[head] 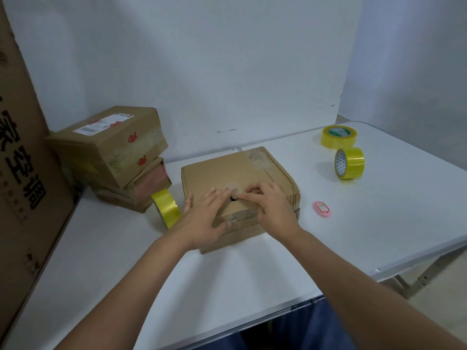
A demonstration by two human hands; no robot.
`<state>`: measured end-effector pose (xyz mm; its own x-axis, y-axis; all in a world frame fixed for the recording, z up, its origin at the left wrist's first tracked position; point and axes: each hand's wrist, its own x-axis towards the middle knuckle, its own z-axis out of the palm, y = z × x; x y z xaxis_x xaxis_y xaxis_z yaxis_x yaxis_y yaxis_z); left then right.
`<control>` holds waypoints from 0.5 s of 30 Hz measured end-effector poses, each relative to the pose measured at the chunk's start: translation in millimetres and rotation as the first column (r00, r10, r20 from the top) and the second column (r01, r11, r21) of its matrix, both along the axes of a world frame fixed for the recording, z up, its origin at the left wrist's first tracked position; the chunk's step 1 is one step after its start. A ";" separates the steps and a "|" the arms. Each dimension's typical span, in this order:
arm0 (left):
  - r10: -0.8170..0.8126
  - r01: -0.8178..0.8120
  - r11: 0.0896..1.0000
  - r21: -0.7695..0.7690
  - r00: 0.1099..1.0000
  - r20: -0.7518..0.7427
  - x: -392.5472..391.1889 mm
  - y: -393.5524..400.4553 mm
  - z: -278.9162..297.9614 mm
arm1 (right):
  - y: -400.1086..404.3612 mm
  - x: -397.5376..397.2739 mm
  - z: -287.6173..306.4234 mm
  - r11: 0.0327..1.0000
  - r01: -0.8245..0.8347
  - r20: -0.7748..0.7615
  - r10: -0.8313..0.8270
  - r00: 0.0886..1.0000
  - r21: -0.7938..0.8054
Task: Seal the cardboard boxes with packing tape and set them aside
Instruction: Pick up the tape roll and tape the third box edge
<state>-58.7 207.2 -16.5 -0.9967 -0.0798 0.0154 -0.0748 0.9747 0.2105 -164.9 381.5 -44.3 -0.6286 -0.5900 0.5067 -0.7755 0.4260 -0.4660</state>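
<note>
White table (pixel 379 223), cardboard box (pixel 227 173) under both hands, left fingers (pixel 217 195) flat, right fingers (pixel 250 192) curled, pressing.

The tall carton (pixel 22 157) is cut off at the left edge; the shipping label (pixel 102 123) print is too small to read.

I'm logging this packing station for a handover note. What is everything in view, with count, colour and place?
cardboard box: 1, brown, middle of the table, under both hands
stacked boxes: at least 2, brown, far left of the table, the top one with a white label
tape rolls: 3, yellow; one on edge between the stack and the middle box, one flat and one on edge at far right
small pink object: 1, pink, right of the middle box
table: 1, white
large carton: 1, brown, printed black, left edge
left hand: 1, fingers flat on the box top
right hand: 1, fingertips pressing the box top
</note>
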 end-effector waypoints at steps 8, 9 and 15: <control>0.010 -0.010 1.000 -0.020 1.000 -0.028 -0.7 1.1 -1.2 | -2.6 -0.1 -2.2 1.000 0.004 0.030 -0.004 1.000 -0.009; 0.014 -0.014 1.000 -0.015 1.000 -0.025 -0.7 1.4 -0.8 | -3.1 0.4 -2.1 1.000 0.006 0.031 -0.006 1.000 -0.006; 0.015 -0.017 1.000 -0.023 0.996 -0.085 1.9 2.5 -5.5 | -5.4 3.6 -5.8 0.999 -0.015 0.008 0.015 1.000 0.036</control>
<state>-56.7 209.7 -22.0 -0.9904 -0.0942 0.1016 -0.0732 0.9784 0.1934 -161.3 376.1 -50.1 -0.6231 -0.6173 0.4802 -0.7786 0.4311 -0.4561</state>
